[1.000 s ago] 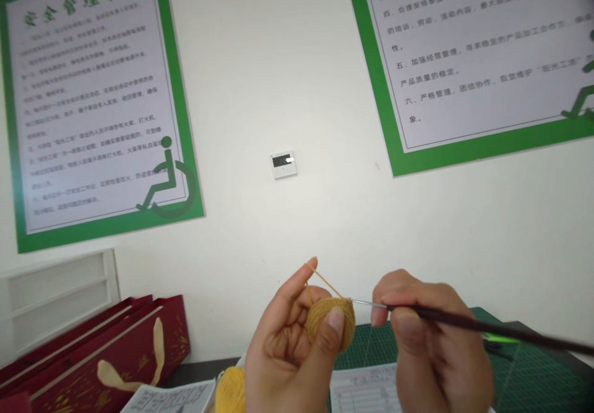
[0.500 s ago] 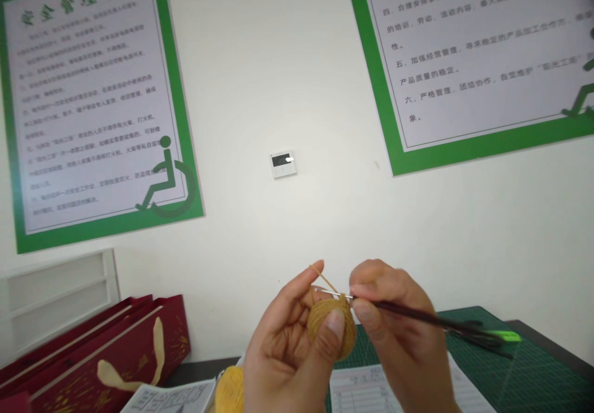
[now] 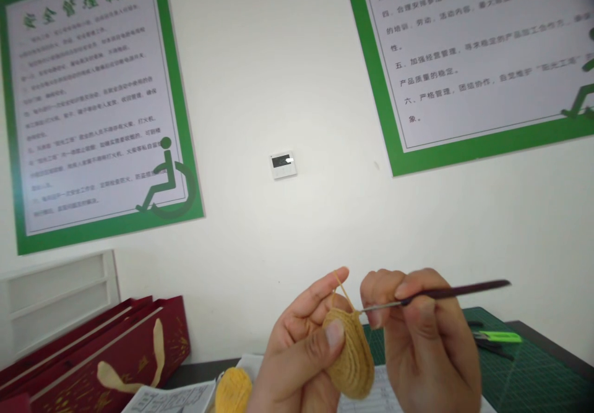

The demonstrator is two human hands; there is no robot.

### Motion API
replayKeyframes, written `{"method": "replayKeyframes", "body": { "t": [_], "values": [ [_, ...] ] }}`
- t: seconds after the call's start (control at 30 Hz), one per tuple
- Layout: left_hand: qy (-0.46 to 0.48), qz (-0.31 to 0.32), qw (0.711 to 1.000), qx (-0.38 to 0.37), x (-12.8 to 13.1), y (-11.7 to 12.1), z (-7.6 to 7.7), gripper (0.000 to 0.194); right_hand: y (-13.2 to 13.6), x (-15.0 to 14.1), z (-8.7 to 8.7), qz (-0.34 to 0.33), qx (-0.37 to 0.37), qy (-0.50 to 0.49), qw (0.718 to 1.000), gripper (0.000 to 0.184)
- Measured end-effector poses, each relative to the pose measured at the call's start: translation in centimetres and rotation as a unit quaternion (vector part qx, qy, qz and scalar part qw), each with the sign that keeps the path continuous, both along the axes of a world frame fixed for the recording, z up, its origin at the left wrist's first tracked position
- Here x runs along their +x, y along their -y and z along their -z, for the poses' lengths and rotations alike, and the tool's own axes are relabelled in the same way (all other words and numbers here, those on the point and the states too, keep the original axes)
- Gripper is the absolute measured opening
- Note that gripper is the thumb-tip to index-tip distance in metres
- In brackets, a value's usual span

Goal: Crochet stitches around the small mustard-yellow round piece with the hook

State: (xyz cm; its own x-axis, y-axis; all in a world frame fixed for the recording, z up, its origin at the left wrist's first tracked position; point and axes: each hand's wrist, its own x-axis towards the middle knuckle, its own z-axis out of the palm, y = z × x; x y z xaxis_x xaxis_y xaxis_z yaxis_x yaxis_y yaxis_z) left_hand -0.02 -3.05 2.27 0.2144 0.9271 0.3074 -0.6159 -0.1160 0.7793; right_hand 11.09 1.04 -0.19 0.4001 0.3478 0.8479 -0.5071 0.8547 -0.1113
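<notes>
My left hand [image 3: 301, 351] pinches a round mustard-yellow crocheted piece [image 3: 350, 354] between thumb and fingers, with a strand of yarn running up over the raised index finger. My right hand [image 3: 427, 345] is closed on a dark crochet hook [image 3: 445, 292]; its metal tip meets the top edge of the crocheted piece. The handle points right, nearly level. Both hands are held up in front of the wall, above the table.
A yellow yarn ball [image 3: 232, 389] lies below my left hand beside printed papers [image 3: 171, 397]. A green cutting mat [image 3: 533, 370] with green-handled scissors [image 3: 494, 337] lies to the right. Red gift bags [image 3: 106, 351] stand at the left. Green-framed posters [image 3: 93, 104] hang on the wall.
Both hands shifted a little to the right. The crocheted piece tilted and dropped lower in my left hand. The hook's handle swung up from pointing down-right to nearly level.
</notes>
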Motion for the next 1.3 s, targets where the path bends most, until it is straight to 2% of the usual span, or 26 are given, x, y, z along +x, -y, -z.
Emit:
{"method": "replayKeyframes", "body": {
  "t": [0.13,0.2,0.23,0.3,0.4,0.43,0.5,0.73,0.9,1.13,1.3],
  "values": [
    [0.008,-0.003,1.0,0.003,0.3,-0.1,-0.1,0.041,-0.2,0.6,-0.2,-0.147,-0.068,0.054,0.985,0.027],
    [0.008,-0.066,0.997,0.036,0.8,-0.2,0.0,0.038,-0.4,0.6,-0.1,-0.207,-0.114,0.087,0.968,0.029],
    [0.005,-0.109,0.992,0.059,1.1,-0.3,0.1,0.037,-0.5,0.5,0.0,-0.215,-0.139,0.099,0.962,0.029],
    [-0.005,-0.183,0.978,0.1,1.6,-0.6,0.4,0.04,-0.9,0.2,0.3,-0.168,-0.176,0.113,0.963,0.026],
    [-0.026,-0.237,0.964,0.119,2.0,-1.1,0.8,0.045,-1.7,-0.1,0.9,-0.062,-0.182,0.135,0.972,0.02],
    [-0.033,-0.25,0.96,0.119,2.0,-1.3,0.9,0.046,-2.0,-0.1,0.9,-0.06,-0.184,0.144,0.971,0.02],
    [-0.047,-0.266,0.956,0.115,1.7,-1.7,1.0,0.044,-2.5,0.1,0.9,-0.101,-0.197,0.159,0.962,0.024],
    [-0.073,-0.249,0.962,0.084,0.5,-2.3,0.8,0.043,-3.5,0.5,0.7,-0.237,-0.267,0.175,0.918,0.036],
    [-0.081,-0.241,0.965,0.071,0.2,-2.9,0.9,0.045,-3.8,0.5,0.8,-0.291,-0.297,0.156,0.896,0.041],
    [-0.072,-0.258,0.96,0.08,-0.2,-3.2,1.5,0.045,-3.0,-0.3,1.1,-0.308,-0.338,0.138,0.879,0.044],
    [-0.063,-0.241,0.964,0.088,-0.7,-2.4,1.2,0.043,-2.1,-0.8,0.7,-0.272,-0.334,0.137,0.892,0.042]
  ]
}}
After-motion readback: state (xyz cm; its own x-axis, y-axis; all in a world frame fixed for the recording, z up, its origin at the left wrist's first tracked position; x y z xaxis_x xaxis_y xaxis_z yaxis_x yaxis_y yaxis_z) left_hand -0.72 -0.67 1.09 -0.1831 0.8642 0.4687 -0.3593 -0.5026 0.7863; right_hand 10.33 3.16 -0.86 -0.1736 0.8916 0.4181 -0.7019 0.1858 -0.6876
